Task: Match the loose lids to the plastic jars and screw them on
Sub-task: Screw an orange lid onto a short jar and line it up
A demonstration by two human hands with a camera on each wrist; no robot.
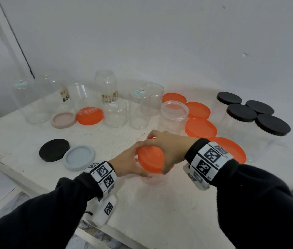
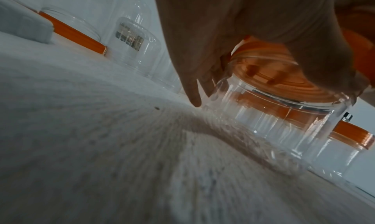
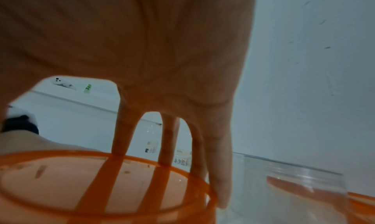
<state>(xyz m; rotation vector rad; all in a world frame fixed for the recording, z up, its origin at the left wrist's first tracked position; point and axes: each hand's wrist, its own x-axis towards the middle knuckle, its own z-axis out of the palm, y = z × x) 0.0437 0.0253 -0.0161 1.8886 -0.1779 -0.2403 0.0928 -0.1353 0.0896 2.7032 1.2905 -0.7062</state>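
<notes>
— Orange lid [image 1: 150,159] sits on top of the clear jar [image 2: 270,121], right between the two hands, on the bench [image 1: 160,203]. Does it look seated to you?

— Hard to say; the threads are hidden under the rim. The right hand [image 1: 170,150] is spread over the top with its fingers [image 3: 121,131] curled down round the edge, so it grips the lid. The left hand [image 1: 129,164] is wrapped round the jar just below, bracing it.

— So how should the turn go?

— I'd keep the lid level and press lightly. If it binds, back it off a little until it drops, then tighten. A tilted lid would likely cross-thread.

— And the jar?

— It's thin plastic, so the left hand should hold firm without squeezing it oval. Keep it standing on the bench.

— What remains?

— Open jars [image 1: 138,108] beyond the hands, more orange lids [image 1: 200,127] past the right wrist.
</notes>
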